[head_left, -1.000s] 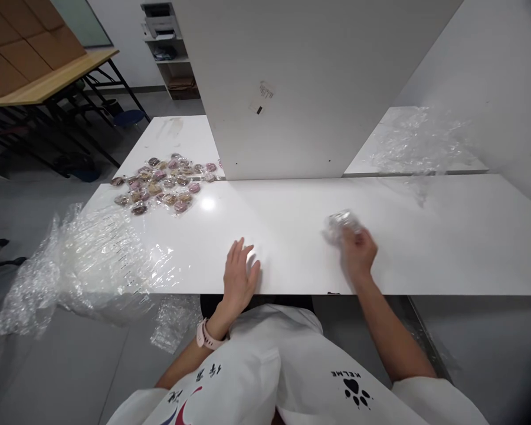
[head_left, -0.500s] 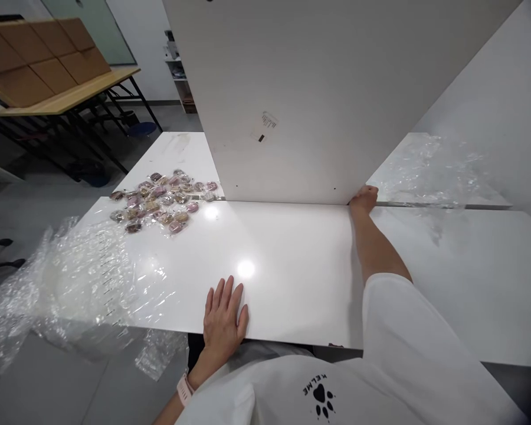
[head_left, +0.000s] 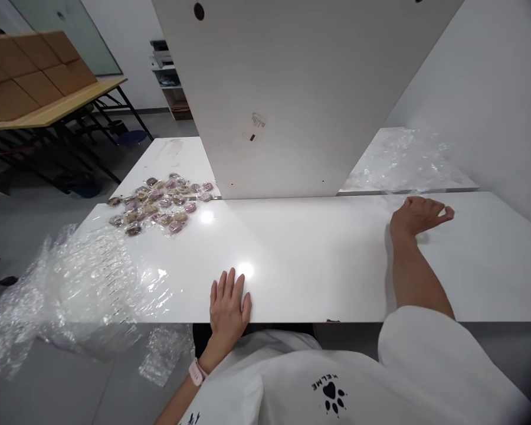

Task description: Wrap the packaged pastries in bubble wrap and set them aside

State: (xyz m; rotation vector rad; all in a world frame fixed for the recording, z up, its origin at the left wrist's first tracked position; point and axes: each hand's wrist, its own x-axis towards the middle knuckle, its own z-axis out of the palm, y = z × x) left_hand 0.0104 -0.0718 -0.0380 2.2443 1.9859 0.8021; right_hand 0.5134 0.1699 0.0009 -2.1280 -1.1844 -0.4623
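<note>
My left hand [head_left: 229, 308] lies palm down near the front edge of the white table [head_left: 287, 260], its fingers stretched out and a little spread. Over the right part of the table, my right hand [head_left: 418, 215] is raised with bent wrist and curled fingers pressed together. A faint, see-through patch shows just below it; whether the fingers grip anything is hidden. Behind that hand lies a heap of clear plastic wrap [head_left: 402, 159]. Individually wrapped small pieces [head_left: 159, 203], pink, brown and tan, are spread in a cluster at the left.
A tall white panel [head_left: 287, 100] stands upright across the table's middle. Clear plastic bags [head_left: 84, 283] hang over the left front edge. A white wall [head_left: 487, 100] borders the right side. Farther back, cardboard boxes [head_left: 35, 71] stand on a wooden table [head_left: 62, 109].
My right hand has moved from the panel's lower right edge to the right and toward me. My left hand stays flat on the table. The view has shifted slightly.
</note>
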